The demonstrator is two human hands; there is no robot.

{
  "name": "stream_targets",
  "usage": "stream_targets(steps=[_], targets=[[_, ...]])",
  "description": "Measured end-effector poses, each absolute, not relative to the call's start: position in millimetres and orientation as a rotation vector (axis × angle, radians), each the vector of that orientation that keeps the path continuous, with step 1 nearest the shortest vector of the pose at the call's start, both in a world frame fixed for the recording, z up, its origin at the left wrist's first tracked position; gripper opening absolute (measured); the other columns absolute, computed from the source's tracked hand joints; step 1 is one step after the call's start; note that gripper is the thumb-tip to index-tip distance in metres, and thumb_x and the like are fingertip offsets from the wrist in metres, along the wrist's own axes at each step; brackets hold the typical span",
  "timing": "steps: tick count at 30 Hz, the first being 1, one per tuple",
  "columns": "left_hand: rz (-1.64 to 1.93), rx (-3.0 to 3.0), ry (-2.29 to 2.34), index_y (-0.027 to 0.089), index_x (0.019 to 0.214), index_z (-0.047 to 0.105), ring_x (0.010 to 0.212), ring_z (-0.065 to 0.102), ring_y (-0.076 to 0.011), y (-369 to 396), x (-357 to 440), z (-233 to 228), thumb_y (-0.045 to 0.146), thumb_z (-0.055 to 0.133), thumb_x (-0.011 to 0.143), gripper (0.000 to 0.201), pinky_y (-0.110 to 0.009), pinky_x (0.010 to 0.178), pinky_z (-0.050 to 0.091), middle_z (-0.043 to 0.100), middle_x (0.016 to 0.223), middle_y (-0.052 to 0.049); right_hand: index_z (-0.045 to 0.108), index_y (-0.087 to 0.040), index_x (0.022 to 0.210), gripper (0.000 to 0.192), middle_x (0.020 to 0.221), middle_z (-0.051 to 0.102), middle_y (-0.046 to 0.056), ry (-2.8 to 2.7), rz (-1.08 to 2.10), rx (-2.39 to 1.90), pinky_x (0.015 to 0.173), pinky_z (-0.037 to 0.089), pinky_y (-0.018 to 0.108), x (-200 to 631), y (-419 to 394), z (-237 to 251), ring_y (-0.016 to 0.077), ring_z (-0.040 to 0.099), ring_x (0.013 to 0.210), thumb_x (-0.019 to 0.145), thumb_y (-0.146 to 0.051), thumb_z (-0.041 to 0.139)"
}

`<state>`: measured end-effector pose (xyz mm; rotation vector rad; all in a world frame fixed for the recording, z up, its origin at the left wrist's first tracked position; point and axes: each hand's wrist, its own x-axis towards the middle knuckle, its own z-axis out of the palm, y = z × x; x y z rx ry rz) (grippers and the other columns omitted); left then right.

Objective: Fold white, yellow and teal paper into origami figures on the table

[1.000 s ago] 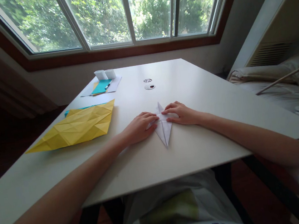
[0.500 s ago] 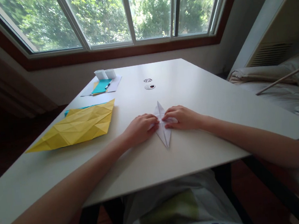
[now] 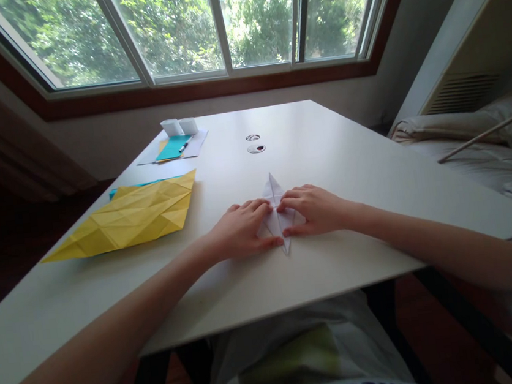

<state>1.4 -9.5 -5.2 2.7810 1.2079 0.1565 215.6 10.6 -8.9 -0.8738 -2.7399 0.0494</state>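
Note:
A white sheet of paper (image 3: 278,219), folded into a long diamond, lies flat on the table before me, one point facing away and one toward me. My left hand (image 3: 242,229) grips its left side, fingertips on the upper part and thumb stretched along the lower part near the centre line. On the opposite side, my right hand (image 3: 316,210) holds the paper between bent fingers and thumb. The thumb tips nearly meet at the middle crease. Both hands cover parts of the side flaps.
Left of my hands lies a large creased yellow paper (image 3: 130,222) with blue paper (image 3: 112,194) behind it. Farther back are turquoise paper (image 3: 170,147), a pen (image 3: 185,144) and small white folded pieces (image 3: 179,127). Round grommets (image 3: 256,149) sit in the white table (image 3: 349,163).
Both thumbs have slid toward me down the paper, the left one farther and nearly to the lower point. The side flaps now look more spread out.

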Motion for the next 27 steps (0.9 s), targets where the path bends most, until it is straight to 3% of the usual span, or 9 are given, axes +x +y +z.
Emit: stream_targets(steps=[11, 15, 17, 20, 23, 27], targets=[[0.022, 2.767, 1.165, 0.017, 0.133, 0.035, 0.130, 0.034, -0.0294, -8, -1, -4, 0.073, 0.041, 0.074, 0.081, -0.043, 0.101, 0.028, 0.035, 0.142, -0.016, 0.043, -0.016, 0.126, 0.078, 0.117, 0.054, 0.016, -2.797, 0.053, -0.908, 0.085, 0.040, 0.047, 215, 1, -11, 0.0316, 0.050, 0.103, 0.072, -0.073, 0.045], [-0.006, 2.745, 1.152, 0.019, 0.135, 0.033, 0.132, 0.031, -0.0276, -5, -5, -6, 0.067, 0.036, 0.082, 0.072, -0.046, 0.104, 0.023, 0.034, 0.144, -0.015, 0.032, -0.020, 0.136, 0.089, 0.125, 0.050, 0.015, -2.781, 0.114, -0.857, 0.089, 0.037, 0.049, 217, 3, -13, 0.0322, 0.047, 0.109, 0.067, -0.072, 0.052], [0.016, 2.723, 1.164, 0.021, 0.134, 0.035, 0.130, 0.034, -0.0249, -3, -6, -7, 0.058, 0.027, 0.089, 0.059, -0.047, 0.105, 0.021, 0.036, 0.143, -0.013, 0.032, -0.021, 0.137, 0.084, 0.127, 0.049, 0.014, -2.778, 0.162, -0.823, 0.092, 0.036, 0.050, 219, 8, -14, 0.0315, 0.046, 0.112, 0.071, -0.068, 0.053], [0.097, 2.733, 1.183, 0.023, 0.129, 0.041, 0.125, 0.042, -0.0225, -2, -5, -9, 0.049, 0.021, 0.094, 0.049, -0.047, 0.105, 0.021, 0.041, 0.140, -0.010, 0.037, -0.022, 0.134, 0.059, 0.121, 0.056, 0.012, -2.761, 0.303, -0.792, 0.093, 0.037, 0.046, 224, 16, -11, 0.0263, 0.049, 0.111, 0.085, -0.054, 0.045], [0.181, 2.840, 1.172, 0.022, 0.122, 0.048, 0.124, 0.042, -0.0252, -5, -2, -9, 0.049, 0.033, 0.092, 0.043, -0.048, 0.104, 0.023, 0.048, 0.134, -0.009, 0.043, -0.021, 0.130, 0.045, 0.116, 0.059, 0.010, -2.733, 0.465, -0.769, 0.094, 0.039, 0.040, 229, 22, -7, 0.0210, 0.053, 0.108, 0.091, -0.044, 0.038], [0.238, 2.987, 1.032, 0.025, 0.119, 0.052, 0.121, 0.046, -0.0257, -9, 4, -10, 0.039, 0.043, 0.090, 0.034, -0.043, 0.099, 0.031, 0.054, 0.128, -0.007, 0.051, -0.019, 0.125, 0.041, 0.120, 0.057, 0.010, -2.741, 0.455, -0.734, 0.097, 0.038, 0.038, 231, 28, -7, 0.0196, 0.051, 0.111, 0.094, -0.040, 0.034]])
